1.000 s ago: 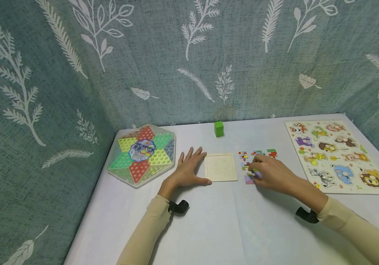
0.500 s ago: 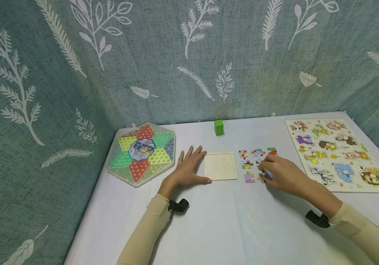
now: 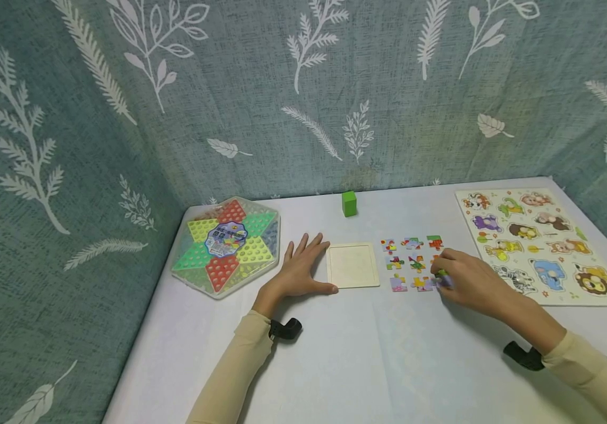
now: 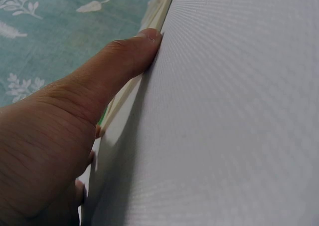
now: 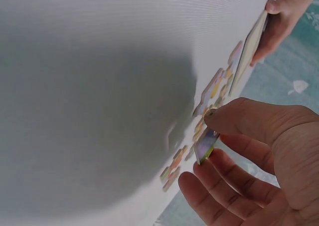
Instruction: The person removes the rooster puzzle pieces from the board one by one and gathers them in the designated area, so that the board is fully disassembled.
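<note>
My left hand (image 3: 302,273) lies spread at the left side of a small, square wooden puzzle tray (image 3: 353,266). Its thumb touches the near left corner, also in the left wrist view, and its index fingertip touches the far left corner. Right of the tray, my right hand (image 3: 470,281) pinches a purple and green jigsaw piece (image 5: 205,145) between thumb and fingers. Beside it, several coloured jigsaw pieces (image 3: 416,262) lie apart in rows on the white table. The right hand partly hides the piece at the right end of the middle row.
A hexagonal Chinese checkers set (image 3: 255,250) lies at the left. A green block (image 3: 349,204) stands at the back. The animal peg puzzle board (image 3: 533,303) is on the right, beyond the right hand. Leaf-patterned cloth (image 3: 261,76) walls the table's back and sides.
My right hand has moved right with the purple and green jigsaw piece, uncovering more pieces in the middle and near rows. The left hand has stayed at the tray.
</note>
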Demonstrator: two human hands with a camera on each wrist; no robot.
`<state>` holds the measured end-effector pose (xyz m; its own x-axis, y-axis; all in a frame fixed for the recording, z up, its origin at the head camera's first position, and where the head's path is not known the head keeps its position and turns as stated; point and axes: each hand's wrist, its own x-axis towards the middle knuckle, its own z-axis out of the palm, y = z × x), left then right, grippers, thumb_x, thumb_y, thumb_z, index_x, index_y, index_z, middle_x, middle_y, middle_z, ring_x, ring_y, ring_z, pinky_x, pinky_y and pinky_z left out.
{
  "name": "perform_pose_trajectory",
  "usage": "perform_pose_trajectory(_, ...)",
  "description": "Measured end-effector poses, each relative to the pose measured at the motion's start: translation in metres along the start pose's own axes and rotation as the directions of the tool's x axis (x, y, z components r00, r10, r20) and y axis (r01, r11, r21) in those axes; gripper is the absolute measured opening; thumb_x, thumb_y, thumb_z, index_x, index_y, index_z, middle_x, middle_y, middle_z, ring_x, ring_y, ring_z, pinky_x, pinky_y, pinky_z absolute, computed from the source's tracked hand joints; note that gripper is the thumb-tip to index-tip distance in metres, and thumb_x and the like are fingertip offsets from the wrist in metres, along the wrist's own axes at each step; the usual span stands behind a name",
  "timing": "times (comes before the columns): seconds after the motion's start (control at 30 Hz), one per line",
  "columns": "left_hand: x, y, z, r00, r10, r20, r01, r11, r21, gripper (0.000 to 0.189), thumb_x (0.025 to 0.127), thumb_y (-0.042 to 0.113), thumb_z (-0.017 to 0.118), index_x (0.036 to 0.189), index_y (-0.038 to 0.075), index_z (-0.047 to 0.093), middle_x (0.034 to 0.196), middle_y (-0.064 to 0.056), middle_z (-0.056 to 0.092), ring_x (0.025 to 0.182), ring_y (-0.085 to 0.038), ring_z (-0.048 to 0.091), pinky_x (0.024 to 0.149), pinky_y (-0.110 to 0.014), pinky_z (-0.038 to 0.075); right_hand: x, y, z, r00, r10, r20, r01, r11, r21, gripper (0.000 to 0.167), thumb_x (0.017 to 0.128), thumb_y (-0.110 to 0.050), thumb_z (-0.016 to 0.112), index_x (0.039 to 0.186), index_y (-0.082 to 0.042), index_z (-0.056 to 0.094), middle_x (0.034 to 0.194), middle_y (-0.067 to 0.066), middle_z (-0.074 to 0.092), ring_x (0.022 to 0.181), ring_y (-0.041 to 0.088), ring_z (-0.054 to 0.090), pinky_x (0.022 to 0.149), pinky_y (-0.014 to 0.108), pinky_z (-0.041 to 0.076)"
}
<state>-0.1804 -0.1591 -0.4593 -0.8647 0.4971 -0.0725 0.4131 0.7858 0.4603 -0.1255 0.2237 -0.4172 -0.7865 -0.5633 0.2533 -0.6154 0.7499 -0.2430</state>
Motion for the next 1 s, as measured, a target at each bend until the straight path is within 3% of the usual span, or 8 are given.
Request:
perform_pose_trajectory(0.2,0.001,-0.001,0.001,1.0,-0.003,-0.001,0.003,1.0,0.007,0.11,0.074,0.062,0.081,0.16,0.021,0.026,0.167,-0.001,0.009,0.153,-0.028,-0.004,0.118,-0.054,-0.008,-0.005,0.005,0.0,1.0,0.019,0.006,-0.019,1.0,0.005,0.026,0.068,0.0,0.084,0.089,-0.008,0.072,0.093,0.005,0.062,0.08,0.02,0.061,0.067,0.039,0.054)
perform_pose_trajectory(1.0,0.001,0.0,0.0,1.0,-0.004,-0.001,0.004,1.0,0.001,0.111,0.074,0.062,0.081,0.16,0.02,0.026,0.167,-0.001,0.009,0.153,-0.028,-0.004,0.118,-0.054,-0.008,-0.008,0.014,0.001,0.993,0.097,0.065,-0.099,0.994,0.041,0.025,0.067,-0.001,0.083,0.088,-0.011,0.073,0.091,0.002,0.062,0.077,0.017,0.057,0.065,0.037,0.05)
